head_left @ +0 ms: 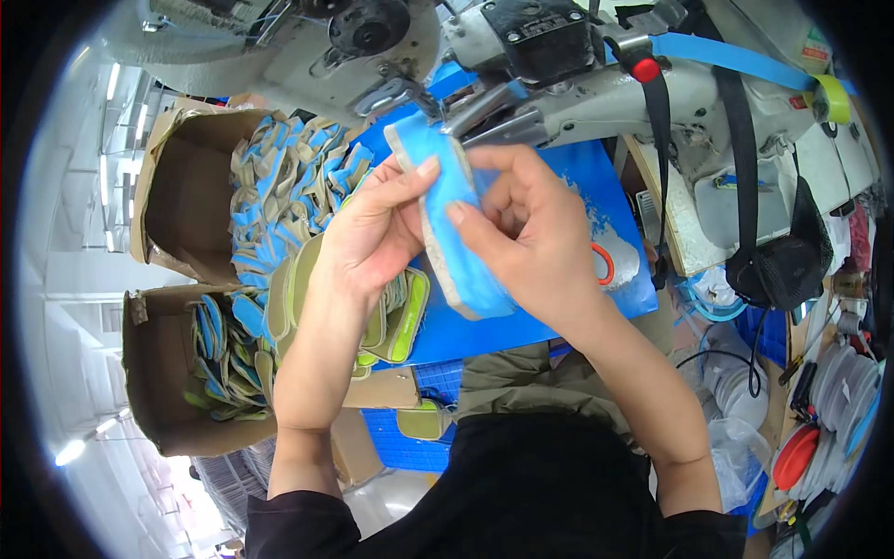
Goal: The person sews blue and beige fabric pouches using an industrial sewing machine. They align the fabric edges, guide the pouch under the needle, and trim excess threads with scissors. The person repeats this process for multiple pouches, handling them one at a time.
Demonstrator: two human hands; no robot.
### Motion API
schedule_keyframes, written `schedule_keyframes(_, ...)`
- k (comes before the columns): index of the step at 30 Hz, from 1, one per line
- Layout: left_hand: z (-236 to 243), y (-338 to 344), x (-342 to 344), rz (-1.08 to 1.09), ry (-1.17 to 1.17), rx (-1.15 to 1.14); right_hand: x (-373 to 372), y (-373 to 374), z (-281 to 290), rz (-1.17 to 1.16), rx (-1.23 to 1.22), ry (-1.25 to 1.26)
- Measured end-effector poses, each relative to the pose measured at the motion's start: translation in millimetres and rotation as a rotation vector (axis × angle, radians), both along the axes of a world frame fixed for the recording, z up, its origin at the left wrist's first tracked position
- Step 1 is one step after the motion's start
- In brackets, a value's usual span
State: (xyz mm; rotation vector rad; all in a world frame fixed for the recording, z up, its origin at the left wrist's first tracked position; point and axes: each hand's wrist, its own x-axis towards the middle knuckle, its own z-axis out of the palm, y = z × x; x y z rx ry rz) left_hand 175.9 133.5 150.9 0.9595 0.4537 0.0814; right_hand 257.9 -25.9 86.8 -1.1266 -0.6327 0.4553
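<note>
While both hands close around it, a blue shoe piece [453, 224] with a pale grey edge is held up just in front of a grey sewing machine [596, 84].

Left hand [368, 233] grips the piece from the left, thumb pressed flat on its blue face near the top; right hand [531, 242] pinches it from the right, fingers curled over the front. Below lies a blue work surface [596, 186], an orange ring [603, 264] resting on it just beside the right hand. Green-edged pieces [396, 321] are stacked under the left wrist. To the left, two open cardboard boxes [163, 373] hold heaps of similar blue and grey pieces.
</note>
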Motion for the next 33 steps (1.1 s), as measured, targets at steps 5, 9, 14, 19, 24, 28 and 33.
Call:
schedule_keyframes(5,3,-3,0,0.044,0.021,0.077,2,1,-2,0.066,0.015,0.109)
schedule_keyframes(9,-2,-5,-2,0.119,0.026,0.175,-2,3,-8,0.096,0.024,0.136)
schedule_keyframes(14,-2,-8,-1,0.139,-0.003,0.413,0,2,-9,0.164,0.033,0.139)
schedule_keyframes(19,2,-16,8,0.163,0.004,0.464,-1,0,-2,0.227,0.091,0.306)
schedule_keyframes(24,1,-22,11,0.2,0.017,0.517,-11,0,3,0.22,0.122,0.451)
schedule_keyframes(28,0,-23,11,0.211,0.011,0.504,-11,0,-1,0.226,0.135,0.461)
schedule_keyframes(33,4,-20,17,0.209,0.012,0.445,-6,13,11,0.208,0.202,0.533)
